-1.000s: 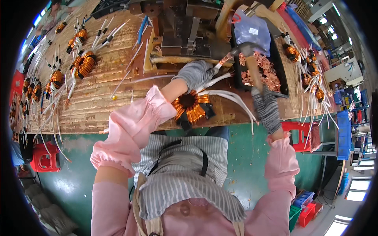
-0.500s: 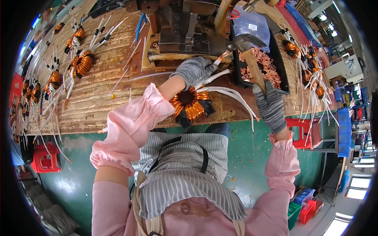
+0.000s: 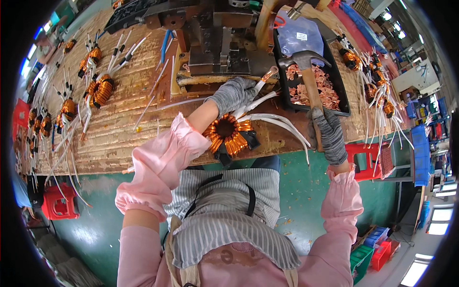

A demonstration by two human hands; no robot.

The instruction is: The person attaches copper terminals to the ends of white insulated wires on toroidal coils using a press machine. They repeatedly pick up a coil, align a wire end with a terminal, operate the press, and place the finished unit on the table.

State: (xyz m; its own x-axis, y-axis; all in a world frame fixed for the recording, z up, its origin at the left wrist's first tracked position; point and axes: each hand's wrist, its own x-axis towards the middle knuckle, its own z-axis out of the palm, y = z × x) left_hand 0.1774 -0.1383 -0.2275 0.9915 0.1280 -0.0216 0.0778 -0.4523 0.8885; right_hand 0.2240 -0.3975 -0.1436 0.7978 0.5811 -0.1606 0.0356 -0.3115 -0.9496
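Observation:
My left hand [image 3: 233,97], in a grey knit glove, is closed on a white wire lead with a copper terminal lug [image 3: 270,72] at its tip, beside the front edge of a dark metal press [image 3: 222,52]. The lead seems to belong to the copper-wound toroidal coil [image 3: 235,143] just below that hand; other white leads [image 3: 282,122] trail right from the coil. My right hand [image 3: 329,134], gloved too, is wrapped around the wooden handle of a claw hammer [image 3: 311,88]. Its steel head hangs over a black tray [image 3: 346,98], apart from the lug.
Copper lugs [image 3: 330,95] and a blue-grey plastic bag [image 3: 300,36] lie in the tray. More wound coils [image 3: 99,91] with white leads are spread on the wooden bench at left, and others [image 3: 351,60] at right. Red stools [image 3: 60,203] stand below the bench.
The hammer has swung right, away from the lug, and its head is now over the tray. The lug now shows fully, turned up slightly in my left hand.

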